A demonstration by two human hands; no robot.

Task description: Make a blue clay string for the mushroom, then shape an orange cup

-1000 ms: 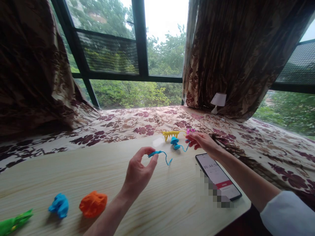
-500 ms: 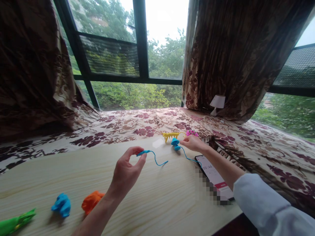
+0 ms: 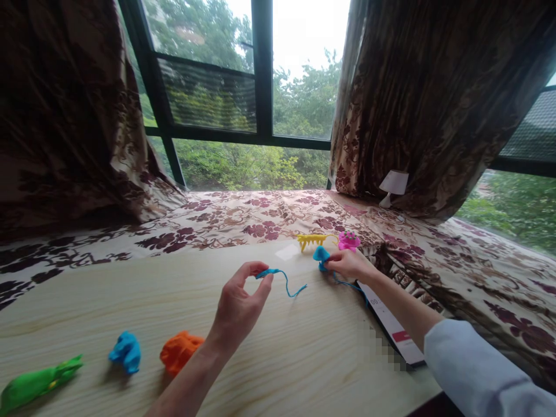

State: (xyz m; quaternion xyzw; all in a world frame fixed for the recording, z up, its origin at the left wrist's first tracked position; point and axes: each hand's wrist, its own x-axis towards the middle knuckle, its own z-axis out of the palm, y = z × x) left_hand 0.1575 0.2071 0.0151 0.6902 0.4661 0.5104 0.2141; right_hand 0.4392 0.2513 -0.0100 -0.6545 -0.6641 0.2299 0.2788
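Between thumb and forefinger, my left hand (image 3: 241,301) pinches one end of a blue modelling-clay strand (image 3: 287,285), whose thin tail curls to the right above the wooden table. My right hand (image 3: 354,265) has its fingertips on a small blue mushroom-shaped clay figure (image 3: 321,253), gripping its right side. Another thin blue strand (image 3: 347,283) trails from near that figure toward the phone. Just behind stand a yellow comb-like clay piece (image 3: 311,238) and a pink clay piece with green dots (image 3: 348,240).
On the near left of the table (image 3: 130,295) lie an orange clay lump (image 3: 179,351), a blue clay lump (image 3: 125,352) and a green clay bundle (image 3: 39,382). A phone (image 3: 393,324) rests at the right edge, under my right forearm. A small white lamp (image 3: 393,183) stands by the curtain.
My right fingers have come onto the blue mushroom-shaped figure, which they stood beside before. My left hand keeps its pinch on the strand. The whole view has shifted slightly.
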